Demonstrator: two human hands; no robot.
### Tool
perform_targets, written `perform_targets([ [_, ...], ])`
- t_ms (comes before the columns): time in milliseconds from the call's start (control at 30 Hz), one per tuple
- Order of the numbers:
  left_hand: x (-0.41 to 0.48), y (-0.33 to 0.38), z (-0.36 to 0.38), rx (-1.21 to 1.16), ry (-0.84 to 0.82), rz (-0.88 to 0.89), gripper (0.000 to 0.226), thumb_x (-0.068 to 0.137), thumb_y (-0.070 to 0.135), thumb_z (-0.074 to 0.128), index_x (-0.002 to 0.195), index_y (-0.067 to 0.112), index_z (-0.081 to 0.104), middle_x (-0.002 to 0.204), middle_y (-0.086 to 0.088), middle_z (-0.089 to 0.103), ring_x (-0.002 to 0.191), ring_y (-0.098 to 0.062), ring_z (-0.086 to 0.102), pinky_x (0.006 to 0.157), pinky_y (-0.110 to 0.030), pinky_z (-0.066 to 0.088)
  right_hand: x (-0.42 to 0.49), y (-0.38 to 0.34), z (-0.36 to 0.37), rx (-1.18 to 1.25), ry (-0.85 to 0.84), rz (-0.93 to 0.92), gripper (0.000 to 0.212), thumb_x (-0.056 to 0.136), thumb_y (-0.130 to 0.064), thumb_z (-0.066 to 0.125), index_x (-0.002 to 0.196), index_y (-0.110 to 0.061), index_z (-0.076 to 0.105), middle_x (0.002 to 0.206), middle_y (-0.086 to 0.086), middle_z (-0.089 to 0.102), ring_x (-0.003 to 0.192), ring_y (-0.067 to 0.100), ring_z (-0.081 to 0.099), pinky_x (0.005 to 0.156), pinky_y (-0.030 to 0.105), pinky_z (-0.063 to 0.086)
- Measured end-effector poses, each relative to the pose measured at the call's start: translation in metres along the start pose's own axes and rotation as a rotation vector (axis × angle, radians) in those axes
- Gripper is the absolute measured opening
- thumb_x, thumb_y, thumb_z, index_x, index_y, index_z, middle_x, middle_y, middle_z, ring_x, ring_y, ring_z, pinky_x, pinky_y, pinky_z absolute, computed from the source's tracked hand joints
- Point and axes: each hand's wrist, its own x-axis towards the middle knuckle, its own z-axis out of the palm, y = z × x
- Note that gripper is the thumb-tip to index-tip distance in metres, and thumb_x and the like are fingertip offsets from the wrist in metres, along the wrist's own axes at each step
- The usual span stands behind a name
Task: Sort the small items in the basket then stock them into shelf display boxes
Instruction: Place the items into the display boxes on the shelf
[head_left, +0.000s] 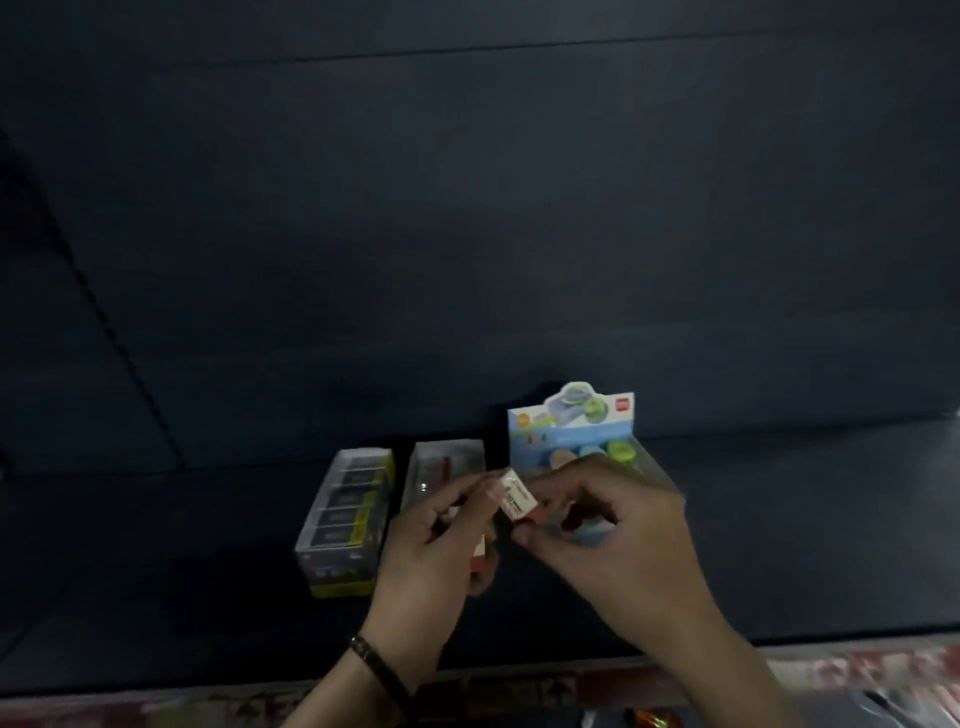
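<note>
A small white block with printed lettering and a reddish end, shaped like a wrapped eraser, is held above a dark, matte shelf. It is pinched between both hands, tilted with its reddish end lower and to the right. The left hand is raised with the palm turned inward, its fingertips pressed on the block's upper left end; more small red-and-white pieces appear to be tucked in its palm, though their number cannot be told. A thin dark bracelet is worn on the left wrist. The right hand is curled over from the right, thumb and fingers closed on the block's lower right end.

Three display boxes are lined up behind the hands. At the left, a clear plastic box with a yellow base is filled with a row of dark rectangular items. Beside it, a second clear box is partly hidden by the left hand. At the right, a glossy blue card box with an upright printed header holds round blue and green items. A blurred reddish strip runs along the near edge.
</note>
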Motion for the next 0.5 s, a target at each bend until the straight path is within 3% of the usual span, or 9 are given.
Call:
perform_targets([
  [200, 0.019, 0.008, -0.035, 0.091, 0.053, 0.017, 0.019, 0.1, 0.026, 0.066, 0.099, 0.031, 0.084, 0.061, -0.005, 0.052, 0.052, -0.02, 0.039, 0.045, -0.025, 0.03, 0.03, 0.017, 0.044, -0.164, 0.024, -0.152, 0.033, 0.07, -0.005, 0.092, 0.094, -0.023, 0.078, 0.084, -0.019, 0.071, 0.08, -0.005, 0.067, 0.074, 0.008, 0.05],
  [333, 0.035, 0.014, -0.058, 0.128, 0.102, 0.015, 0.019, 0.1, 0.03, 0.065, 0.097, 0.03, 0.084, 0.063, -0.005, 0.055, 0.054, -0.019, 0.047, 0.046, -0.025, 0.035, 0.047, 0.008, 0.075, -0.139, 0.019, -0.19, 0.016, 0.075, -0.023, 0.08, 0.091, -0.024, 0.076, 0.086, -0.015, 0.069, 0.078, 0.003, 0.067, 0.071, 0.023, 0.053],
  [433, 0.03, 0.029, -0.066, 0.072, 0.026, -0.035, 0.016, 0.098, 0.036, 0.067, 0.1, 0.036, 0.083, 0.067, -0.008, 0.056, 0.056, -0.025, 0.048, 0.046, -0.028, 0.037, 0.054, 0.005, 0.088, -0.189, 0.065, -0.194, 0.02, 0.075, -0.017, 0.085, 0.09, -0.024, 0.074, 0.087, -0.015, 0.069, 0.081, 0.003, 0.066, 0.074, 0.02, 0.051],
  [500, 0.026, 0.042, -0.074, 0.099, -0.037, -0.034, 0.014, 0.098, 0.037, 0.069, 0.104, 0.043, 0.08, 0.068, 0.001, 0.062, 0.055, -0.021, 0.053, 0.045, -0.027, 0.041, 0.066, 0.006, 0.088, -0.241, 0.047, -0.206, 0.024, 0.074, -0.011, 0.086, 0.093, -0.024, 0.076, 0.089, -0.014, 0.072, 0.081, 0.002, 0.066, 0.075, 0.02, 0.05],
])
